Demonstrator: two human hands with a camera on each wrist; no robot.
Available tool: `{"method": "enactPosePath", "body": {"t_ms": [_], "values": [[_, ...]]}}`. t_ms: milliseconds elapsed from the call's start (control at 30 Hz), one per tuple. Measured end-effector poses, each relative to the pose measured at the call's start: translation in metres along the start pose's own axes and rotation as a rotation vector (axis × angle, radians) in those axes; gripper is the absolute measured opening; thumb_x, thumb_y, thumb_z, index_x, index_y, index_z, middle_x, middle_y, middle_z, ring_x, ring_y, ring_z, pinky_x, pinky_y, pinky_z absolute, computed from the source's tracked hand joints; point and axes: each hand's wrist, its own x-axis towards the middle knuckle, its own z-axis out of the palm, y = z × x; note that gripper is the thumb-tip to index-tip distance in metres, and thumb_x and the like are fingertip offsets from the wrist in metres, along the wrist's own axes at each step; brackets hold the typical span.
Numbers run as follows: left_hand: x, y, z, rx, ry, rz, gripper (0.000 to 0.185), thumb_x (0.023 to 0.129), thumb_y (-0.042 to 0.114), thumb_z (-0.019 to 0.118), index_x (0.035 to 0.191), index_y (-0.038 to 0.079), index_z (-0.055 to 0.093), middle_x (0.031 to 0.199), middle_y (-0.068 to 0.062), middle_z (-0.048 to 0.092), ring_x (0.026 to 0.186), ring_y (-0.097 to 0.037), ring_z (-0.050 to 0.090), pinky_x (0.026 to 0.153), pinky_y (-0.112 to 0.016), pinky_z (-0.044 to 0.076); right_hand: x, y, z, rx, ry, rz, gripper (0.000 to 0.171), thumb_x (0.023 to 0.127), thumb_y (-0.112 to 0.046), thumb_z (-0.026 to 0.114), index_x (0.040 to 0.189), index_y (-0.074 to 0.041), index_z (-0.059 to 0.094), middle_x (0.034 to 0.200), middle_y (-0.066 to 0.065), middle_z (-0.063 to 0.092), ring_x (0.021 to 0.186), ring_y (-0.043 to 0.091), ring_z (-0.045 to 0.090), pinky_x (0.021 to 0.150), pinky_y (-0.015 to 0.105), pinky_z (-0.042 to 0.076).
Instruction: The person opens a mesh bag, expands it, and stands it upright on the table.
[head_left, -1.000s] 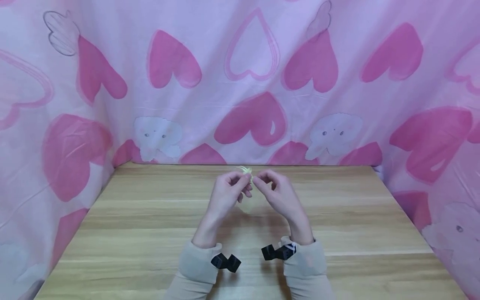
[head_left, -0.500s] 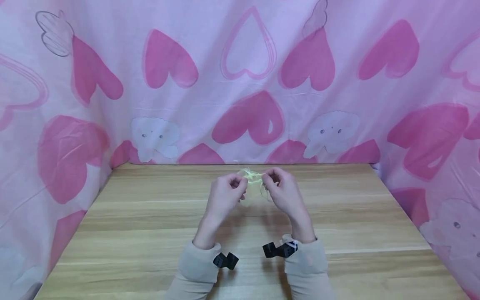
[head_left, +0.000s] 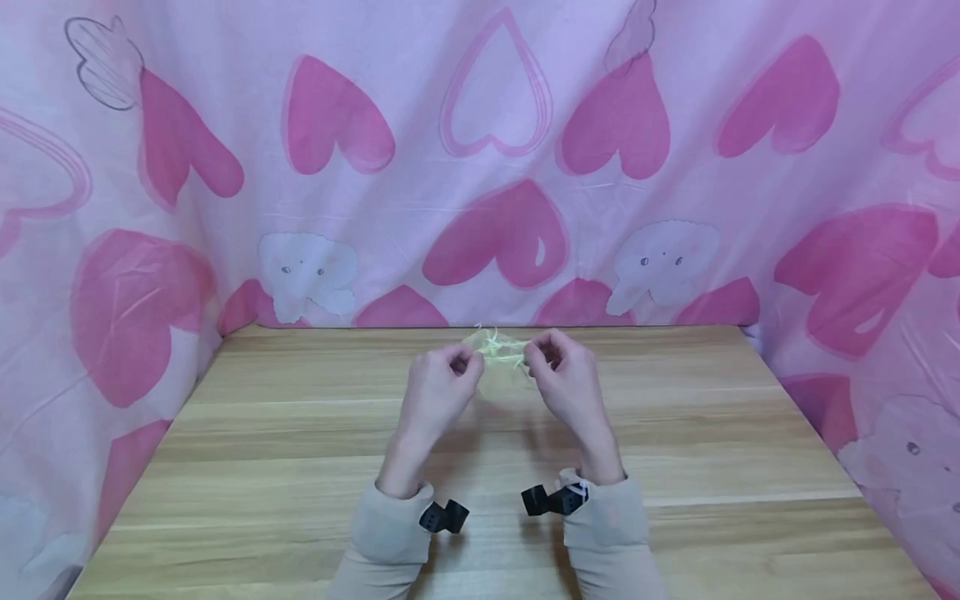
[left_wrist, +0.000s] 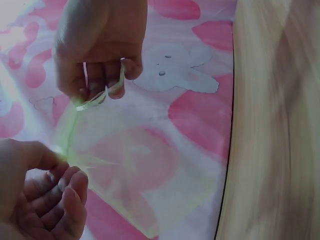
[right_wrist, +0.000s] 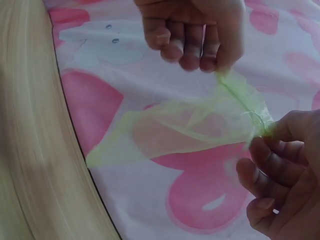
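Note:
A sheer yellow-green organza drawstring bag (head_left: 501,385) hangs above the far part of the table between both hands. My left hand (head_left: 438,390) pinches one side of its gathered mouth between thumb and forefinger. Opposite it, my right hand (head_left: 570,385) pinches the other side, so the mouth edge is stretched between them. In the left wrist view the bag (left_wrist: 135,175) droops see-through toward a lower corner, and a thin pale ribbon (left_wrist: 95,103) loops by the right hand's fingers. The right wrist view has the bag's body (right_wrist: 175,132) trailing to the left.
The wood-grain table (head_left: 262,467) spreads beneath the arms. A pink curtain with hearts (head_left: 495,237) stands along its back edge and both sides. Each sleeve cuff bears a small black camera, such as the left camera (head_left: 444,517).
The hands have drawn apart from almost touching, pulling the bag's mouth wide between them. In the last half second the left hand has shifted slightly left, and more of the bag shows.

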Motion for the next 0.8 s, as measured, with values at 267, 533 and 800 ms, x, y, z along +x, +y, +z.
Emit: {"method": "enactPosePath", "body": {"t_ms": [267,533,800], "values": [[0.003,-0.002,0.012,-0.352,-0.063,-0.184,0.018,0.096,0.020,0.060,0.097,0.002,0.066,0.069,-0.012,0.068,0.056,-0.025,0.067,0.053,-0.045,0.056,-0.001,-0.005,0.008,0.035,-0.060,-0.055,0.003,0.092,-0.010,0.065,0.093,-0.007,0.064,0.076,0.002,0.064,0.067,0.020,0.061,0.058,0.029,0.048],[0.001,0.001,0.014,-0.205,-0.042,-0.097,0.007,0.090,0.006,0.061,0.088,0.004,0.068,0.069,-0.008,0.068,0.056,-0.020,0.066,0.051,-0.031,0.055,0.002,-0.003,0.015,-0.112,-0.050,-0.193,0.019,0.086,-0.007,0.072,0.096,-0.007,0.056,0.081,0.002,0.060,0.069,0.013,0.058,0.059,0.031,0.050],[0.001,-0.004,0.016,0.044,0.062,0.038,0.004,0.079,0.008,0.066,0.076,0.010,0.066,0.065,0.004,0.063,0.057,-0.008,0.057,0.054,-0.026,0.050,0.001,0.003,0.013,-0.056,0.037,-0.089,0.014,0.087,0.001,0.061,0.094,-0.006,0.052,0.068,0.004,0.058,0.048,0.014,0.054,0.041,0.030,0.046]]}}
